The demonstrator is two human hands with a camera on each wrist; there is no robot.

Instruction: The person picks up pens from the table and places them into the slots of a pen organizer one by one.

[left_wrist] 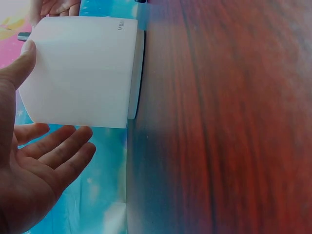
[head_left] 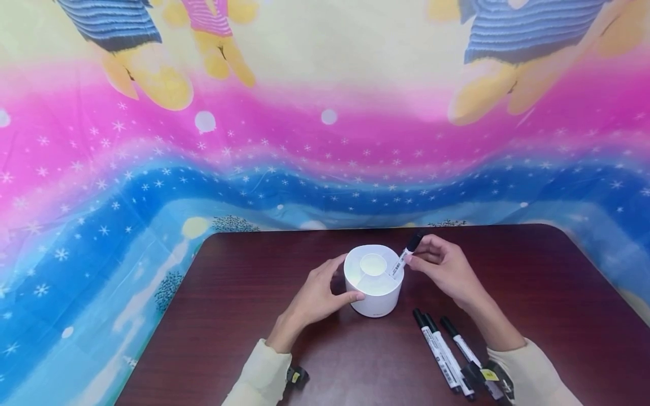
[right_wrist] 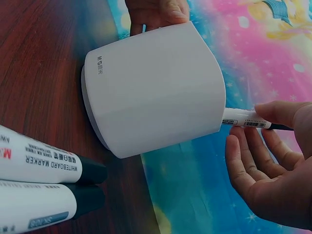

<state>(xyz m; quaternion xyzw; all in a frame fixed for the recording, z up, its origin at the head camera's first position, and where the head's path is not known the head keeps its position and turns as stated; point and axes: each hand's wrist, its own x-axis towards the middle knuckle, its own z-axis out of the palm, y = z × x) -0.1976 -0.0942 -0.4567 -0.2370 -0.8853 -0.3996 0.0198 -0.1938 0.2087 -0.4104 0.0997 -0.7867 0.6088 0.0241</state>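
Observation:
A white round pen holder (head_left: pixel 376 303) with several compartments and a round middle well stands upright on the table. My left hand (head_left: pixel 319 288) holds it from the left, thumb near the front rim and fingers round the far side. With thumb and fingertips, my right hand (head_left: pixel 452 273) pinches a whiteboard marker (head_left: pixel 404 257) near its black cap. The marker leans, cap up, with its lower end inside the right compartment. In the right wrist view, the holder wall hides the lower part of this marker (right_wrist: pixel 246 117).
Three more black-capped whiteboard markers (head_left: pixel 440 355) lie on the dark red wooden table (head_left: pixel 244 316), below the right hand and beside the right wrist. Past the table's back edge hangs a colourful cloth (head_left: pixel 304 141) with a cartoon print.

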